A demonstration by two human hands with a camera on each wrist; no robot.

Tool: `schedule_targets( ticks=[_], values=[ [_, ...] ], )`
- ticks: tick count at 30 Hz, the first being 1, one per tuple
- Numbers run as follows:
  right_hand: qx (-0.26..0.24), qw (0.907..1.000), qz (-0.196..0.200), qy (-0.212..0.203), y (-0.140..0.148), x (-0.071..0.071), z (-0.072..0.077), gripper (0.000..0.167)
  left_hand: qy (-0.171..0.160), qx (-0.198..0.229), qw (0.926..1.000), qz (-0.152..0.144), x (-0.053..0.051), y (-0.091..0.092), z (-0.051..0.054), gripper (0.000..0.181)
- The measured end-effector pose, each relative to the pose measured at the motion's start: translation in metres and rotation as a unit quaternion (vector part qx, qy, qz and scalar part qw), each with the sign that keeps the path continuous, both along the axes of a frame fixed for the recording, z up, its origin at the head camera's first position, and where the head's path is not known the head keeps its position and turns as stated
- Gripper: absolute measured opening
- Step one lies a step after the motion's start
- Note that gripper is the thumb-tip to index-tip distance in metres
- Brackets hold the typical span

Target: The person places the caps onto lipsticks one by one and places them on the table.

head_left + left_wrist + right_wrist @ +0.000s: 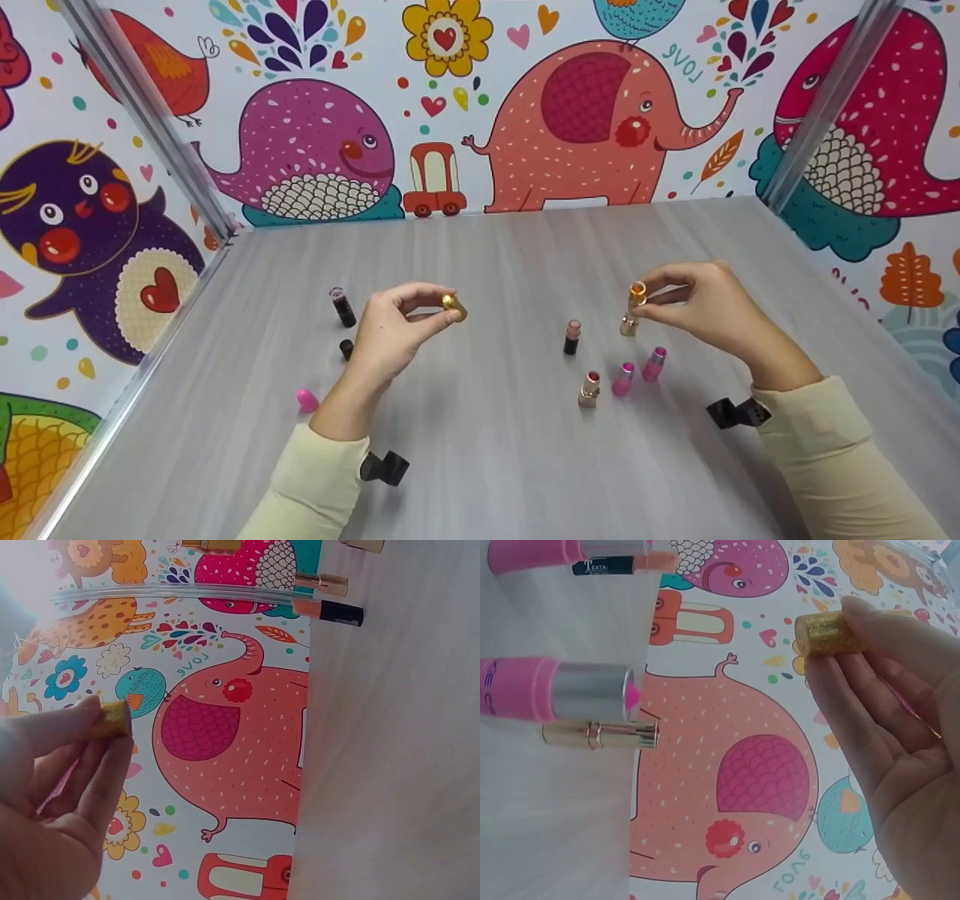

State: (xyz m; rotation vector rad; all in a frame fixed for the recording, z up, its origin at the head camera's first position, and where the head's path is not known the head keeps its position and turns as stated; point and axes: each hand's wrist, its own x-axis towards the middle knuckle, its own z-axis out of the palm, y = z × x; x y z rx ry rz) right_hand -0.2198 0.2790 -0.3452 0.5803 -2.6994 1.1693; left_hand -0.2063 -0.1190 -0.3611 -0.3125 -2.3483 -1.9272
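Observation:
In the head view the left hand (390, 330) pinches a small gold cap (454, 307) between thumb and fingers, above the table. The same gold cap (112, 721) shows at the fingertips in the left wrist view. My right hand (701, 307) pinches a gold tube (637, 294), its orange-looking open end upward; in the right wrist view the gold tube (832, 633) has a glittery surface. Just below it stands a pale gold lipstick (628, 325). Nearby stand a black and peach lipstick (571, 337), a gold lipstick with a red tip (589, 390) and pink lipsticks (622, 379).
Left of the left hand are a dark tube (343, 307), a small black cap (346, 349) and a pink cap (307, 400) on the grey table (480, 450). A wall with printed animals (442, 97) borders the table's back and sides.

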Motion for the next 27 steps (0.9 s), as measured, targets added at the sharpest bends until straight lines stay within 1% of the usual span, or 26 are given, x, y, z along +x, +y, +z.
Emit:
schedule_targets(
  ticks=[5, 10, 14, 20, 21, 24, 27],
  values=[
    [0.013, 0.9995, 0.018, 0.023, -0.012, 0.003, -0.001, 0.023, 0.011, 0.016, 0.9997, -0.015, 0.006, 0.001, -0.001, 0.024],
    [0.023, 0.9971, 0.053, 0.05, -0.026, 0.007, -0.002, 0.024, 0.02, 0.016, 0.9994, -0.024, 0.006, 0.003, 0.0, 0.025],
    [0.024, 0.9961, 0.068, 0.051, -0.036, 0.01, -0.003, 0.025, 0.025, 0.015, 0.9992, -0.026, 0.005, 0.003, -0.002, 0.026],
    [0.028, 0.994, 0.086, 0.061, -0.05, 0.011, -0.007, 0.022, 0.04, 0.009, 0.999, -0.016, 0.008, 0.007, -0.002, 0.027],
    [0.031, 0.9939, 0.089, 0.058, -0.053, 0.012, -0.008, 0.022, 0.042, 0.009, 0.999, -0.015, 0.008, 0.008, -0.002, 0.027],
    [0.042, 0.9936, 0.094, 0.047, -0.061, 0.013, -0.01, 0.021, 0.039, 0.011, 0.9991, -0.015, 0.011, 0.011, -0.001, 0.027],
    [0.049, 0.9933, 0.098, 0.036, -0.069, 0.014, -0.01, 0.02, 0.029, 0.014, 0.9993, -0.017, 0.013, 0.014, -0.002, 0.026]
  ],
)
